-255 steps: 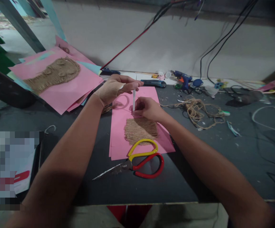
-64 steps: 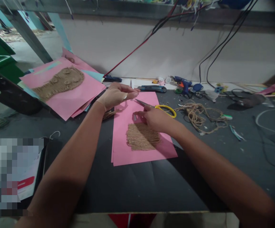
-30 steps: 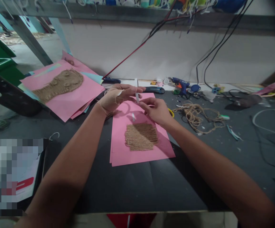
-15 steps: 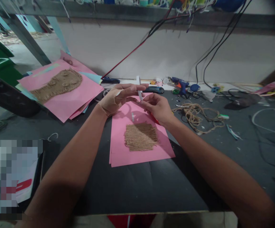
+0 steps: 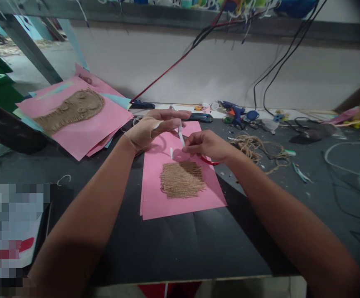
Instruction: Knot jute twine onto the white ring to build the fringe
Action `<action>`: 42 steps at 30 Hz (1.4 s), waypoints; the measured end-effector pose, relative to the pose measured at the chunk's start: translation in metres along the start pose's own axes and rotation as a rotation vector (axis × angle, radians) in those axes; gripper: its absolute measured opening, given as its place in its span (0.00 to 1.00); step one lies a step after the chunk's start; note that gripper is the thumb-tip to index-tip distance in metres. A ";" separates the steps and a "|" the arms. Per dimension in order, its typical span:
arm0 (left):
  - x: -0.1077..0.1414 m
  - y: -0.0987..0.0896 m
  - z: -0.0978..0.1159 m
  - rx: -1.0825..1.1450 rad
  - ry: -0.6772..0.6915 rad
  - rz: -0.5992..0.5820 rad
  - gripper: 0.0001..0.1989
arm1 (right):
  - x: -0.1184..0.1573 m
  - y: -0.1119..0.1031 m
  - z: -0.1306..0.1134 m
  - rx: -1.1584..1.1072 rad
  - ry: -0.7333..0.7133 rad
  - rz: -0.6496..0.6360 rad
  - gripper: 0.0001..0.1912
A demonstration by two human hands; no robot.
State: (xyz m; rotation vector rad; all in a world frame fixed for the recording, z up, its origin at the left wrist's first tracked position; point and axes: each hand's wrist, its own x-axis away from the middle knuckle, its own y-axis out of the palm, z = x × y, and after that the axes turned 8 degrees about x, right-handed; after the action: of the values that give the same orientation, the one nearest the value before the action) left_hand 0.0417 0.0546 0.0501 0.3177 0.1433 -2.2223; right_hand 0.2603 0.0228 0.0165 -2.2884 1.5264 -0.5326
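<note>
My left hand [image 5: 155, 127], with a pale wrapping round its palm, pinches the upper end of a narrow white tape [image 5: 181, 134]. Its lower end is between the thumb and fingers of my right hand [image 5: 209, 145]. Under the right hand shows a red curved handle [image 5: 210, 161]; the rest of that tool is hidden. Below both hands, pink sheets [image 5: 180, 209] lie on the dark table, bearing a roughly square patch of brown twine rows [image 5: 182, 180]. A short white strip [image 5: 171, 152] sits on the pink sheet above the patch.
At the left lie more pink sheets [image 5: 89, 136] with a long brown twine piece [image 5: 77, 106]. A blue glue gun [image 5: 234, 109], a cutter knife [image 5: 201, 117] and tangled twine [image 5: 251, 147] lie behind and to the right. Cables hang against the wall.
My right hand has moved slightly down, and the white tape now stretches slanting between both hands. More of the red handle shows. The view has shifted a little.
</note>
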 end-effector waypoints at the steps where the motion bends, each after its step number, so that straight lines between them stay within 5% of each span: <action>1: 0.000 0.000 0.002 -0.040 -0.013 -0.007 0.20 | 0.002 -0.003 -0.002 0.035 0.005 -0.028 0.11; 6: 0.000 0.004 0.009 -0.133 -0.037 -0.013 0.19 | 0.005 -0.012 -0.005 0.231 -0.007 -0.048 0.11; 15: -0.006 0.010 -0.001 -0.092 0.004 -0.056 0.16 | -0.007 -0.005 0.020 0.158 -0.020 -0.040 0.08; 24: -0.007 0.011 -0.005 -0.110 0.013 -0.068 0.15 | -0.005 -0.003 0.018 0.213 -0.115 -0.069 0.05; 42: -0.009 0.004 -0.012 -0.102 0.008 -0.081 0.15 | -0.003 0.004 0.009 0.337 -0.041 -0.010 0.07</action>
State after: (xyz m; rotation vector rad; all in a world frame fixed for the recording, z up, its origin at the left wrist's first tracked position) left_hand 0.0528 0.0615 0.0408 0.2685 0.2772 -2.2848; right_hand 0.2605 0.0251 0.0067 -2.0360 1.2937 -0.6836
